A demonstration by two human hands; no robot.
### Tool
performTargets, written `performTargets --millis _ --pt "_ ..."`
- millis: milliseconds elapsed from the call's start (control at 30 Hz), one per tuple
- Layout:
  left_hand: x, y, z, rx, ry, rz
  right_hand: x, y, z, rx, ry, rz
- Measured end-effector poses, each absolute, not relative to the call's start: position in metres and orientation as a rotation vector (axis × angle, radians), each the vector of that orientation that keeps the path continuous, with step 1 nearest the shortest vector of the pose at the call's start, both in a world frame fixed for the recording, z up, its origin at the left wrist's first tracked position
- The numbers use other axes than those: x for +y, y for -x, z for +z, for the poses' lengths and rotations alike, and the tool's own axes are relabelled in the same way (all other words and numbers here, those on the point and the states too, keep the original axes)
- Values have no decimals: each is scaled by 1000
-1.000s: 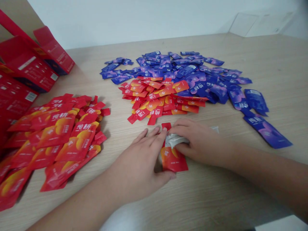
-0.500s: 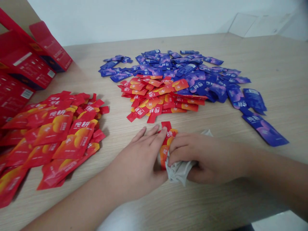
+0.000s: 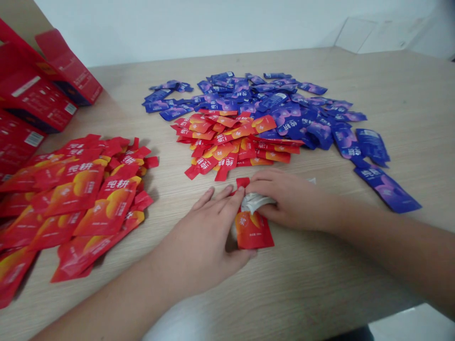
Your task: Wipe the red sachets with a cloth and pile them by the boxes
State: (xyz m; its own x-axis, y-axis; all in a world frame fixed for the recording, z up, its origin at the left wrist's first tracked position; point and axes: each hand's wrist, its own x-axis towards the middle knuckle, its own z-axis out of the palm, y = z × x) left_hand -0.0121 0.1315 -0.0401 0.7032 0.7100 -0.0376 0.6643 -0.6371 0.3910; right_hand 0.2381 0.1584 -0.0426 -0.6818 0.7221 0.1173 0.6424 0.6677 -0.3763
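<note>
A red and orange sachet (image 3: pixel 255 232) lies flat on the table in front of me. My left hand (image 3: pixel 209 232) rests along its left side, fingers stretched out, with the index fingertip at its top end and the thumb at its bottom edge. In my right hand (image 3: pixel 284 201) is a crumpled white cloth (image 3: pixel 258 201), pressed on the upper part of the sachet. The cloth and fingers hide much of the sachet's upper half. Just beyond my hands sits a small pile of similar red sachets (image 3: pixel 227 147).
Blue and purple sachets (image 3: pixel 291 116) are spread behind the small red pile, trailing to the right. A larger heap of red sachets (image 3: pixel 81 189) lies at the left. Red cartons (image 3: pixel 39 97) stand at the far left. A pale wall (image 3: pixel 213 28) rises behind the wooden table (image 3: pixel 401 104).
My right hand and the cloth have moved up along the sachet, away from me, uncovering its lower half. My left hand has stayed nearly in place.
</note>
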Motion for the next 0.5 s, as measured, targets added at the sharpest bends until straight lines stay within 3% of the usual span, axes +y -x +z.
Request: performTargets --millis 200,367,500 --pt "129 12 -43 1067 -2538 166 156 -247 -47 -2476 1058 380" --pt "126 10 -45 1072 -2516 189 146 -248 -29 -2500 647 857" --pt "126 10 -45 1066 -2500 172 140 -241 -17 -2624 642 1170"
